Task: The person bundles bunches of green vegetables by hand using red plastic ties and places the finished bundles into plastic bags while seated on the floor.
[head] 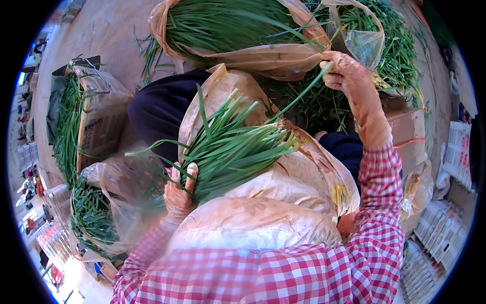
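A loose bunch of long green leafy stalks, like garlic chives [235, 148], lies across a stained, pale plastic sheet [258, 224] on my lap. My left hand [180, 186] grips the leafy lower left end of this bunch, with finger and thumb tips showing. Out to the upper right, my right hand [340, 72] pinches the end of a single green stalk [300, 98], which slants down towards the pale ends of the bunch. That hand is right by the edge of a large open plastic bag [265, 57] full of the same greens.
Loose leaves and trimmings [398, 49] are heaped at the upper right, above a cardboard box [408, 129]. At the left stand a crate [100, 125] with greens beside it and a clear plastic bag [114, 228] of greens. White printed crates [440, 231] stand at the lower right.
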### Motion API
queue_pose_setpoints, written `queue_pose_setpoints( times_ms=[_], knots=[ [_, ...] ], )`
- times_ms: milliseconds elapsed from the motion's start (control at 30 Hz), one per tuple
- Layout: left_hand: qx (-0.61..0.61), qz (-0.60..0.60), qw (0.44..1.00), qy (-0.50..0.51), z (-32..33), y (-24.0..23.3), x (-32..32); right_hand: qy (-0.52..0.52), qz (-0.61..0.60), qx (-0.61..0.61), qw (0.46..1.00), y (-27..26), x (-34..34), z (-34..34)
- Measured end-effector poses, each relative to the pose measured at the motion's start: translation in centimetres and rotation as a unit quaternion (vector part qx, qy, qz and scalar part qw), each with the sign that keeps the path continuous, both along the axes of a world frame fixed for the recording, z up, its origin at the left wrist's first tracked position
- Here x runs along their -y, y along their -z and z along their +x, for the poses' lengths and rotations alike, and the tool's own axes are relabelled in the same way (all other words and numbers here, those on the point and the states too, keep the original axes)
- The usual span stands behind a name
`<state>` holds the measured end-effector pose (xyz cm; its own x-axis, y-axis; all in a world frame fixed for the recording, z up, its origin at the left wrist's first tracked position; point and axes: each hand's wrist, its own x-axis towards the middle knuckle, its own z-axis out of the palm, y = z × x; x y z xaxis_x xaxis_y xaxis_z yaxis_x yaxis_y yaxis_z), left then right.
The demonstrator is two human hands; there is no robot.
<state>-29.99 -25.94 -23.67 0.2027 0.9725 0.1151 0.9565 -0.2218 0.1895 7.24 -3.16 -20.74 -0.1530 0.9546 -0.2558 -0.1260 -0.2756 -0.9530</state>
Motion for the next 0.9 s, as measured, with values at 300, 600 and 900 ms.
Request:
queue_pose_setpoints(
  times_ms=[300,600,900],
  knots=[
    [-0.051,-0.05,0.997,-0.026,-0.9,1.2,1.4,-0.462,-0.05,0.075,0.882,2.8,1.4,-4.9],
    [-0.073,-0.006,0.997,0.01,-1.0,1.2,1.2,-0.54,-0.131,0.007,0.831,4.7,0.4,-5.8],
    [-0.054,-0.038,0.998,-0.019,-1.0,0.8,2.5,-0.439,0.088,0.154,0.881,0.3,3.6,-6.3]
  ],
)
